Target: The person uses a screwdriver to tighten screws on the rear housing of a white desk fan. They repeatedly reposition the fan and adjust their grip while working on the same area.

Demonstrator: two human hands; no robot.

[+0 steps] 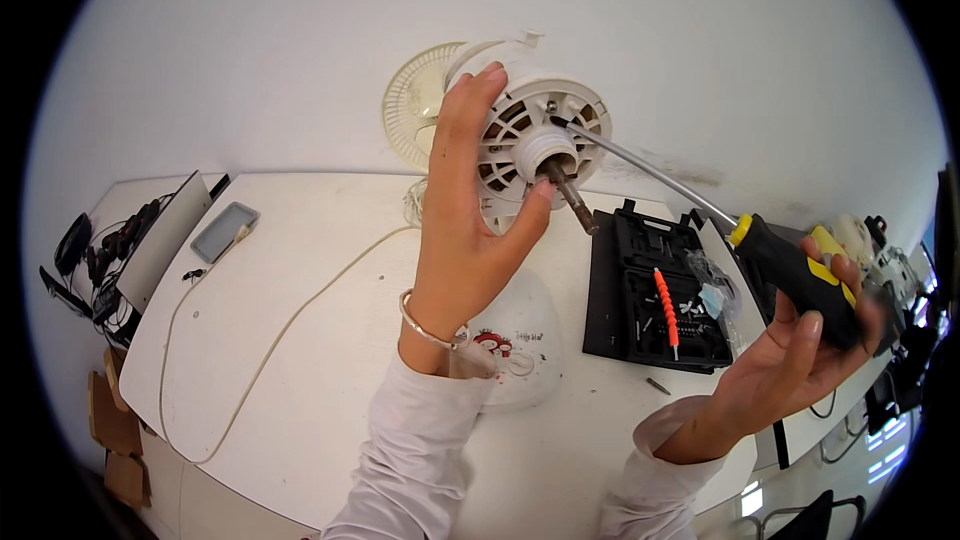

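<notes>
A white electric fan stands on the table with its motor housing turned toward me, its slotted face and bare metal shaft showing. My left hand grips the housing from the left, fingers over its upper rim and thumb beside the shaft. In my right hand is a screwdriver with a black and yellow handle. Its tip reaches the housing face just below a screw; whether it touches anything is hard to tell. Below the housing, the fan's white base rests on the table, partly behind my left wrist.
An open black tool case lies right of the fan, with an orange flexible bit extension across it. A loose bit lies in front. The fan's cord loops over the left tabletop near a grey tray. A round fan grille is behind.
</notes>
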